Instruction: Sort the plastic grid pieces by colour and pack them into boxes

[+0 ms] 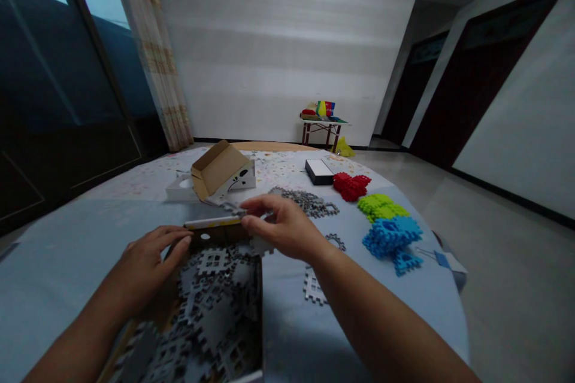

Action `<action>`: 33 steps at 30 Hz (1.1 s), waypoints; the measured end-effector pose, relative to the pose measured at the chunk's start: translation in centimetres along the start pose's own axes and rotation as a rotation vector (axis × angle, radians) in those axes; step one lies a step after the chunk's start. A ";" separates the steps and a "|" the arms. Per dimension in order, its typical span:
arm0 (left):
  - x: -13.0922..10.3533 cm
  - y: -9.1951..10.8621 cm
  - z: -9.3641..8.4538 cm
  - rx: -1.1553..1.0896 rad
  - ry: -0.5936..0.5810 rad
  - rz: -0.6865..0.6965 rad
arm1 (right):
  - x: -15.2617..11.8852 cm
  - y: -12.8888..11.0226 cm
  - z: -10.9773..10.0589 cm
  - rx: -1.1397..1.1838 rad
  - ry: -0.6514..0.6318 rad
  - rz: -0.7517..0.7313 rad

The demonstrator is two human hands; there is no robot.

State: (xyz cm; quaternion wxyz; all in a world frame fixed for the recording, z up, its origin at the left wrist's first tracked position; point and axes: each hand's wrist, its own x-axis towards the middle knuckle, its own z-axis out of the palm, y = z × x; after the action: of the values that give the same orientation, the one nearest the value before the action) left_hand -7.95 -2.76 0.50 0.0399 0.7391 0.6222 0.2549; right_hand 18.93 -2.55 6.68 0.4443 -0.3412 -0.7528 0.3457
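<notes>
In front of me a cardboard box (261, 311) is filled with grey interlocking building pieces (215, 317), many with notched edges and some with window cut-outs. My left hand (150, 260) grips the box at its far left corner, thumb and fingers closed over the rim. Above the box's far edge, my right hand (281, 224) pinches a grey notched piece (231, 209). Another grey piece (261, 245) shows just below that hand, and whether it is held I cannot tell. Beyond the right hand lies a pile of grey pieces (309, 200).
Red pieces (350, 185), green pieces (381, 207) and blue pieces (390, 236) lie in heaps along the table's right side. A black-and-white box (319, 172) stands farther back. An open brown carton (222, 167) sits behind my box. Loose grey pieces (314, 286) lie under my right forearm.
</notes>
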 end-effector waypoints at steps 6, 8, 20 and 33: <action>0.1 0.0 -0.1 -0.008 -0.005 -0.011 | -2.2 3.0 -3.2 -0.078 -0.009 0.066; 0.2 -0.2 0.0 -0.017 0.009 -0.005 | -3.6 5.1 -5.5 -0.195 0.006 0.168; 0.4 -0.4 0.2 -0.020 0.002 -0.053 | -9.7 10.0 -7.7 -0.682 -0.458 0.528; 0.4 -0.7 0.3 -0.040 0.021 -0.052 | -8.5 9.7 -6.2 -0.674 -0.481 0.403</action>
State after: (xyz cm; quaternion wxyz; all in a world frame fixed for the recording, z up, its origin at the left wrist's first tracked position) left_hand -8.39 -2.19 0.07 0.0550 0.7190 0.6363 0.2739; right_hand 29.72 -3.08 -2.71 0.0451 -0.5164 -0.8235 0.2305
